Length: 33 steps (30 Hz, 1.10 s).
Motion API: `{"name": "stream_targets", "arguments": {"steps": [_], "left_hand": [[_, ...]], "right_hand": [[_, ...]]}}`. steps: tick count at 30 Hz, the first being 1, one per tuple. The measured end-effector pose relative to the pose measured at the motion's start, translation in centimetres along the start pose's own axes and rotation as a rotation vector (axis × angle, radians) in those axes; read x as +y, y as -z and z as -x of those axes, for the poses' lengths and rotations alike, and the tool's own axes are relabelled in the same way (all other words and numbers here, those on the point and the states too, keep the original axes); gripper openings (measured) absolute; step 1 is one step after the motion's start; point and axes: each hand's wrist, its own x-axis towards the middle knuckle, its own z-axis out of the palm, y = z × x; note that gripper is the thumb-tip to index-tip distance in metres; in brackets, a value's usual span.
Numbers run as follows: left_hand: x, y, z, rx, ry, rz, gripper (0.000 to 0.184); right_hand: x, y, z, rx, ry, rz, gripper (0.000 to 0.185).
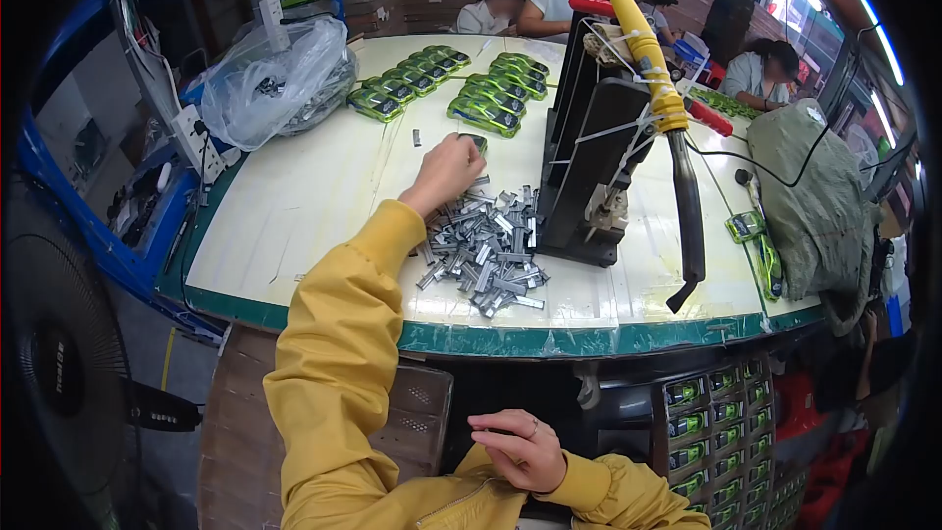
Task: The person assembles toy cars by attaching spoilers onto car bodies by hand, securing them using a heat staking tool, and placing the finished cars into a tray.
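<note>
My left hand (pixel 447 175) reaches over the table at the far edge of a pile of small grey metal clips (pixel 484 250). Its fingers are closed on a small green-and-black packaged item (pixel 478 142), mostly hidden by the hand. One loose clip (pixel 416 138) lies apart, left of that hand. Low in front of my body, below the table edge, my right hand (pixel 522 451) has its fingers bent and drawn together. Whatever lies between them, if anything, is too small to make out.
Green-and-black packs lie in two rows, left (pixel 407 79) and right (pixel 496 93). A black upright stand (pixel 594 147) with a yellow-wrapped handle rises right of the clips. There is a clear plastic bag (pixel 280 88), a divided box of packs (pixel 721 432), a fan (pixel 64 363), and several people beyond.
</note>
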Motion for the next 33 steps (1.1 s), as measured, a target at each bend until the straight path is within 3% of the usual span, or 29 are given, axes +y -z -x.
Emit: {"name": "stream_targets", "arguments": {"steps": [3, 5, 7, 8, 10, 13, 15, 17, 18, 19, 21, 23, 26, 29, 33], "left_hand": [[0.2, 0.2, 0.6, 0.004, -0.084, -0.215, 0.011], [-1.0, 1.8, 0.7, -0.054, -0.121, -0.197, 0.008], [-2.5, 4.6, 1.1, -0.264, -0.095, -0.124, 0.011], [-3.0, 6.2, 1.8, -0.266, -0.091, -0.128, 0.011], [-4.0, 9.2, 3.5, -0.455, -0.032, 0.168, 0.013], [-5.2, 12.4, 6.1, -0.531, -0.111, 0.247, 0.014], [-5.4, 14.0, 8.4, -0.463, -0.065, 0.278, 0.012], [-6.0, 14.6, 10.2, 0.008, 0.229, 0.659, 0.009], [-6.4, 14.6, 10.8, 0.174, 0.375, 0.617, 0.011], [-6.8, 14.5, 11.4, 0.177, 0.384, 0.603, 0.011], [-7.7, 14.1, 12.8, 0.319, 0.68, 0.884, 0.013], [-7.9, 13.4, 13.5, 0.351, 0.716, 0.868, 0.016], [-7.6, 13.2, 13.6, 0.342, 0.788, 0.848, 0.018], [-7.8, 13.4, 13.6, 0.249, 0.814, 0.814, 0.018], [-7.7, 14.0, 13.1, 0.159, 0.909, 0.753, 0.018]], "right_hand": [[-0.3, 0.3, 0.3, -0.002, -0.033, 0.01, 0.036], [-0.4, 0.5, 0.4, 0.007, -0.045, 0.015, 0.036], [-0.4, 0.7, 0.4, 0.046, -0.027, 0.018, 0.035], [-0.4, 0.6, 0.3, 0.051, -0.03, 0.014, 0.035], [-0.6, 0.5, -0.2, 0.048, -0.019, -0.01, 0.035], [-0.8, 0.1, -2.3, 0.006, 0.051, 0.005, 0.038], [-0.9, -0.3, -4.9, -0.034, 0.058, -0.017, 0.041], [-0.6, -1.4, -8.0, -0.037, 0.09, 0.061, 0.043], [-0.1, -2.2, -9.9, -0.049, 0.11, 0.138, 0.046], [0.6, -3.1, -11.9, -0.058, 0.131, 0.216, 0.048], [3.1, -5.4, -15.8, -0.037, 0.117, 0.369, 0.054], [6.7, -8.4, -19.0, 0.033, 0.081, 0.65, 0.063], [9.2, -10.5, -20.9, 0.042, -0.082, 0.722, 0.062], [9.3, -10.3, -20.9, -0.047, -0.077, 0.726, 0.061], [9.1, -10.0, -20.5, -0.002, -0.04, 0.704, 0.061]]}}
